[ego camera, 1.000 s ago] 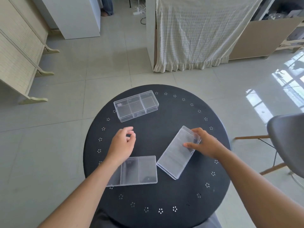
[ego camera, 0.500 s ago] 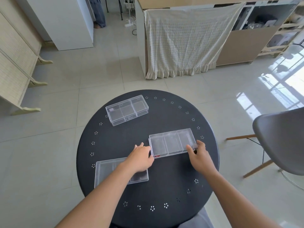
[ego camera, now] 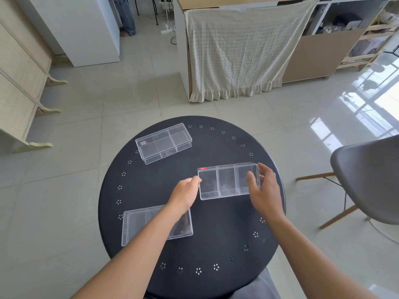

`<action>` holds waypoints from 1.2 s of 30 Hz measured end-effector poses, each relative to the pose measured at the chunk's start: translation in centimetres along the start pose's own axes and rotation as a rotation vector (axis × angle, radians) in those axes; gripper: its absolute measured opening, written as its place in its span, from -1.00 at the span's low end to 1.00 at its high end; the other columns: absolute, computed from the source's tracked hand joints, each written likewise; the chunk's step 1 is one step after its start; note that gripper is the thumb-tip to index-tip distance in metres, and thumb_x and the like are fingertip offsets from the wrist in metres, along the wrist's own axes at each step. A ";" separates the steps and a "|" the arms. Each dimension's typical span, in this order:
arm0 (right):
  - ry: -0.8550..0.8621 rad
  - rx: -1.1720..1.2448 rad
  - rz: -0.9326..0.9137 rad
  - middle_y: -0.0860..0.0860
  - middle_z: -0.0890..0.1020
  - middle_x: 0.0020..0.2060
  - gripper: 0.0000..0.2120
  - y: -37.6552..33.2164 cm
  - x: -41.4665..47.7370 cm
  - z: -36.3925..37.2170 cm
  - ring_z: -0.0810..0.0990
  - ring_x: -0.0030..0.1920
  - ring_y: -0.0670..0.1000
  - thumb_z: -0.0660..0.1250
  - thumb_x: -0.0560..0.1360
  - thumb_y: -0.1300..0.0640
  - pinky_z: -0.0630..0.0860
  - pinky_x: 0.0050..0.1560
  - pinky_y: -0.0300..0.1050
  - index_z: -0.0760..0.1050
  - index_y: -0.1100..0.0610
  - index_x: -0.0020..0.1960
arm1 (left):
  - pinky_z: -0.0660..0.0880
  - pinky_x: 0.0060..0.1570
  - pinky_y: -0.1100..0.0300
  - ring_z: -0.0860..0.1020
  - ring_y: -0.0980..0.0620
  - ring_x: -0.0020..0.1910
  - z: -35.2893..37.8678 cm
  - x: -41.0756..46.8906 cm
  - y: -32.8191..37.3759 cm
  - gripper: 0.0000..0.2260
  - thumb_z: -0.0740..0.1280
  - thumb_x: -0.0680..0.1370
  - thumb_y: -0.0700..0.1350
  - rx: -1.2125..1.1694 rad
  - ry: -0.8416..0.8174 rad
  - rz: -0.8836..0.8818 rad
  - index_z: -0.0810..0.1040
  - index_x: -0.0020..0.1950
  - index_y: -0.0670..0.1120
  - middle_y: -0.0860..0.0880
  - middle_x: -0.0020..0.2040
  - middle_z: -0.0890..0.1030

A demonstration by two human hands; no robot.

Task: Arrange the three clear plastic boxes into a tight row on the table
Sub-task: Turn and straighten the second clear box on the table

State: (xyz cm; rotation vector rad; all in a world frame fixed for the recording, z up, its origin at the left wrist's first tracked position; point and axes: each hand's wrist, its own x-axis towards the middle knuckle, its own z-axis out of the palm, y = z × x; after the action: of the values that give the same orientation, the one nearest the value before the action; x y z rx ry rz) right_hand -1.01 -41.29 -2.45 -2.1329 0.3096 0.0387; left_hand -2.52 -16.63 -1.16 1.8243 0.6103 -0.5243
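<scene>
— Nearest on the round black tabletop [ego camera: 216, 234]?
— A clear plastic box, the near box [ego camera: 138, 225], lying flat at the near-left, partly hidden under the left forearm; nothing gripping it

— And just beyond?
— The middle box [ego camera: 226, 182], three compartments, a small red mark at its far-left corner, sitting right of centre with its long side running left to right. Held at both ends: left hand [ego camera: 183, 196] with fingertips pressed to the left end, right hand [ego camera: 264, 190] wrapped over the right end, thumb on the near face, fingers on the far side

— State of each grip?
— Right grip closed on the middle box. Left grip curled, touching the left end wall; more a press than a clasp, yet closed against that same box

— Touching the near box?
— No, apart from it, set further back and to the right

— Further still?
— The far box [ego camera: 164, 142], also three compartments, lying at the far-left of the tabletop, turned at a slight angle, well apart from the other two, untouched

— Beyond the tabletop?
— Grey chair [ego camera: 367, 184] on wooden legs at the right, pale tiled floor [ego camera: 129, 100], a cream cloth [ego camera: 235, 52] draped over a cabinet at the back, a white cabinet [ego camera: 86, 29] at the far left
</scene>
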 end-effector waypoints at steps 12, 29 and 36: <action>-0.202 -0.218 0.032 -0.04 0.22 0.70 -0.32 1.8 1.9 1.9 0.07 0.70 0.20 0.27 0.67 -0.08 0.15 0.63 0.36 0.14 0.01 0.72 | 0.39 0.08 0.05 0.37 -0.04 0.05 0.7 1.1 -0.5 -0.88 0.22 0.54 0.06 -0.274 -0.131 -0.157 0.40 -0.04 0.03 0.06 -0.15 0.36; -0.195 -0.287 -0.179 -0.06 0.30 0.64 -0.41 0.6 -1.5 1.7 0.17 0.63 0.14 0.30 0.67 0.02 0.18 0.60 0.20 0.25 0.00 0.67 | 0.49 0.49 -0.06 0.61 0.15 0.37 -4.8 -1.8 -3.4 -0.48 0.30 0.53 0.13 -0.066 0.092 0.165 0.54 0.50 0.12 0.22 0.43 0.59; -0.283 -0.200 -0.296 -0.19 0.52 0.32 -0.60 -0.4 -6.3 3.4 0.43 0.39 -0.06 0.31 0.67 0.08 0.41 0.44 -0.01 0.42 -0.04 0.49 | 0.42 0.42 0.17 0.54 0.18 0.43 -9.6 -5.9 -7.8 -0.63 0.25 0.69 -0.10 0.014 0.320 0.238 0.57 0.49 0.07 0.19 0.45 0.58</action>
State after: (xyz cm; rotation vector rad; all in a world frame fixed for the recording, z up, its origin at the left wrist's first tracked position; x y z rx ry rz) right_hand -6.71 -36.95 -3.08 -2.3135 -0.1843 0.2043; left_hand -11.46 -6.30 -0.12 1.9781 0.5910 -0.0770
